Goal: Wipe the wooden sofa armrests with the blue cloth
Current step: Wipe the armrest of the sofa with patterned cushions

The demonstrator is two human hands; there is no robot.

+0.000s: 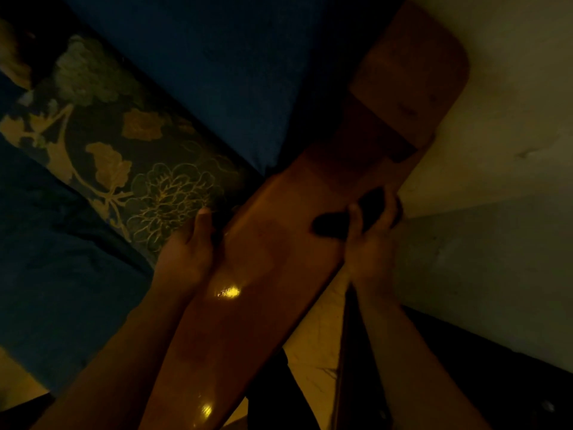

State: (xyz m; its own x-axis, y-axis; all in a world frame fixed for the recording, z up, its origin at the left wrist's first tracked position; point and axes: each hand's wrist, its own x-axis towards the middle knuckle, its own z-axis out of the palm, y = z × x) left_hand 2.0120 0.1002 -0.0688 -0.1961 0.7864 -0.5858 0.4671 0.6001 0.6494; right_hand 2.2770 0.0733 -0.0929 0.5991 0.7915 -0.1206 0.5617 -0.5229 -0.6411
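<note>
On the sofa's wooden armrest [273, 243], outer edge: blue cloth [328, 226] in mid-wipe.
Right hand [372, 243] grasped the bunched cloth, thumb across it, pressing it to the wood beside the wall [496, 119], likely to work the rim. Left hand [186, 246] lay at the inner edge by the patterned cushion [139, 156], seemingly as a brace; its fingers were lost in shadow, so its grip could not be told.

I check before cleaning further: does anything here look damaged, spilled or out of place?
Nothing stands out, though the picture is dim. The armrest looks whole; the right hand holds the cloth at one edge, the left hand grips the other.
</note>
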